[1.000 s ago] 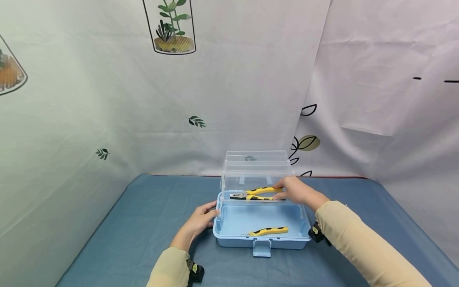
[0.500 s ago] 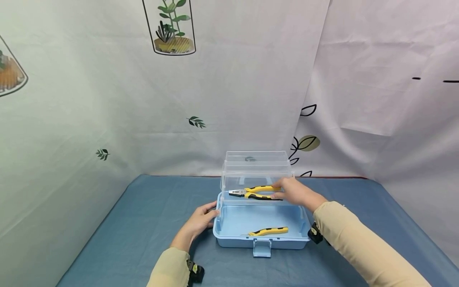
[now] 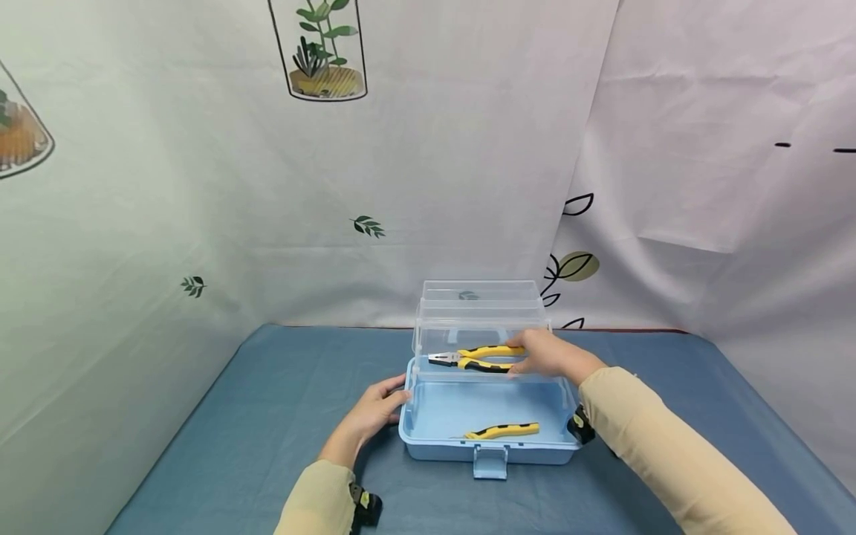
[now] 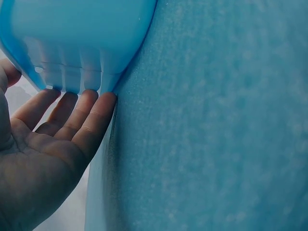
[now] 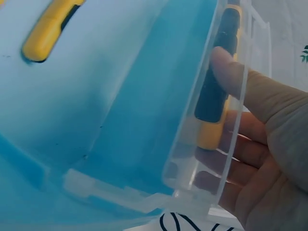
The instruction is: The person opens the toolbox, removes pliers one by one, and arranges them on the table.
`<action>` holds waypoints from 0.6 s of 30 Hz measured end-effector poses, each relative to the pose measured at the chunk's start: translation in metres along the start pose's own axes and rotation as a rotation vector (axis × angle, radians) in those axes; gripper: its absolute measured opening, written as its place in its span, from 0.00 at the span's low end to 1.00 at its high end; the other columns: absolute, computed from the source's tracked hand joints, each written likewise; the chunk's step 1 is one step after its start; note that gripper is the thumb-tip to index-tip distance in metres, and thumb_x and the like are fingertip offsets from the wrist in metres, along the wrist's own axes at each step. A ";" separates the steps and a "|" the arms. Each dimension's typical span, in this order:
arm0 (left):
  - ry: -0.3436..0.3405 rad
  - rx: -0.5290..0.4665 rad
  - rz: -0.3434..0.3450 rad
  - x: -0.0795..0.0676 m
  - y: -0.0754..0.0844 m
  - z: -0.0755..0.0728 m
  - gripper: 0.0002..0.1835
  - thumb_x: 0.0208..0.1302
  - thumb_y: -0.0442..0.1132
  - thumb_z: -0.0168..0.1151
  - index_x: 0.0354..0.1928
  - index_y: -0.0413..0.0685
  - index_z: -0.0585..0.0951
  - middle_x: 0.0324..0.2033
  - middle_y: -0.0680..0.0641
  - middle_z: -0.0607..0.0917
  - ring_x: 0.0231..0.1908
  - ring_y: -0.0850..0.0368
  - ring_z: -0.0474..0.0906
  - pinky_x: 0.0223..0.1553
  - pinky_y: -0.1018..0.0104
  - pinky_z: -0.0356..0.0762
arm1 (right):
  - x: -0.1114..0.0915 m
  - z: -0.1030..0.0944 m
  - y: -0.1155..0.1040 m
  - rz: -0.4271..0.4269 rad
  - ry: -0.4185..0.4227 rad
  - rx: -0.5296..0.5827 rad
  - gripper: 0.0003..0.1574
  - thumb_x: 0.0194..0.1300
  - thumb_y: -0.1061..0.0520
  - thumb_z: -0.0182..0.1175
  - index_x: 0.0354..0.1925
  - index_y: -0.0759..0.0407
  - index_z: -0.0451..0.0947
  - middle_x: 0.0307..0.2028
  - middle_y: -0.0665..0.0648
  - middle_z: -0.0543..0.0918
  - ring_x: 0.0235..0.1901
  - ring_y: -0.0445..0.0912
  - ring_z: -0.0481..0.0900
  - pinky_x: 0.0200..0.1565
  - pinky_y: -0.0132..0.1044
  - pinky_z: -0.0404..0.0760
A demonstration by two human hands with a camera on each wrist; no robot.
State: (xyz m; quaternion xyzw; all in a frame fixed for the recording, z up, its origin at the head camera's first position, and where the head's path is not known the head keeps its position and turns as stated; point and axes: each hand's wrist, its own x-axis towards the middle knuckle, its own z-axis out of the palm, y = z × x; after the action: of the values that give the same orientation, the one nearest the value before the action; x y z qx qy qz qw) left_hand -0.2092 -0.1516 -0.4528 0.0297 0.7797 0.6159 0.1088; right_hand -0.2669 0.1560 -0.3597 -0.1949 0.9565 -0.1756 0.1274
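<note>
An uncovered light-blue toolbox [image 3: 491, 452] stands on the table with its clear lid [image 3: 478, 293] raised at the back. My left hand [image 3: 368, 414] is at its left side; in the left wrist view the straight fingers touch the outer wall by their tips. My right hand [image 3: 548, 354] holds combination pliers [image 3: 471, 362] by the yellow-and-black handles, at the clear tray [image 3: 435, 376] over the rear of the box. Their metal nose points left, handles spread. In the right wrist view my thumb lies on one handle [image 5: 211, 98], with fingers showing through the clear plastic.
A second yellow-and-black tool handle [image 3: 503, 431] lies inside the box near the front wall, its tip partly hidden. The front latch [image 3: 490, 462] hangs down. Blue cloth [image 3: 287, 401] covers the table, and a printed white curtain [image 3: 428, 186] hangs behind.
My right hand and forearm have shifted slightly left, the thumb sliding along the lower handle. The pliers have moved only a little. My left hand and the toolbox stay put.
</note>
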 end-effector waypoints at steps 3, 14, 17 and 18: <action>0.000 -0.004 0.001 -0.001 0.001 0.000 0.30 0.66 0.40 0.54 0.68 0.39 0.64 0.66 0.32 0.65 0.56 0.45 0.75 0.47 0.54 0.81 | 0.002 -0.001 -0.001 -0.010 -0.019 -0.013 0.40 0.53 0.52 0.70 0.62 0.64 0.71 0.55 0.61 0.79 0.52 0.53 0.77 0.53 0.47 0.78; 0.001 -0.011 0.007 0.000 0.001 -0.001 0.30 0.66 0.40 0.54 0.68 0.38 0.64 0.66 0.32 0.65 0.55 0.45 0.75 0.46 0.54 0.81 | 0.000 -0.001 0.001 -0.083 -0.014 -0.042 0.37 0.58 0.53 0.66 0.63 0.64 0.69 0.60 0.63 0.74 0.60 0.59 0.71 0.59 0.53 0.72; -0.014 -0.009 0.002 0.000 0.000 -0.002 0.31 0.66 0.41 0.55 0.69 0.39 0.63 0.66 0.32 0.65 0.56 0.45 0.74 0.47 0.54 0.81 | -0.003 -0.001 0.002 -0.087 -0.018 -0.042 0.36 0.60 0.53 0.65 0.63 0.64 0.69 0.62 0.65 0.72 0.61 0.60 0.69 0.61 0.54 0.70; -0.016 -0.005 0.001 0.000 0.000 -0.002 0.31 0.66 0.42 0.55 0.69 0.39 0.63 0.66 0.32 0.65 0.56 0.45 0.74 0.47 0.55 0.81 | -0.004 -0.001 0.002 -0.089 -0.021 -0.038 0.36 0.60 0.52 0.64 0.63 0.64 0.68 0.62 0.65 0.72 0.62 0.60 0.68 0.61 0.54 0.70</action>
State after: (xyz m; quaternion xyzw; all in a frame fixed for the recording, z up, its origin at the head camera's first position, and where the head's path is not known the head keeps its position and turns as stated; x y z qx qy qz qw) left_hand -0.2099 -0.1533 -0.4526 0.0347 0.7772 0.6177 0.1150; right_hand -0.2645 0.1592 -0.3584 -0.2417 0.9486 -0.1610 0.1260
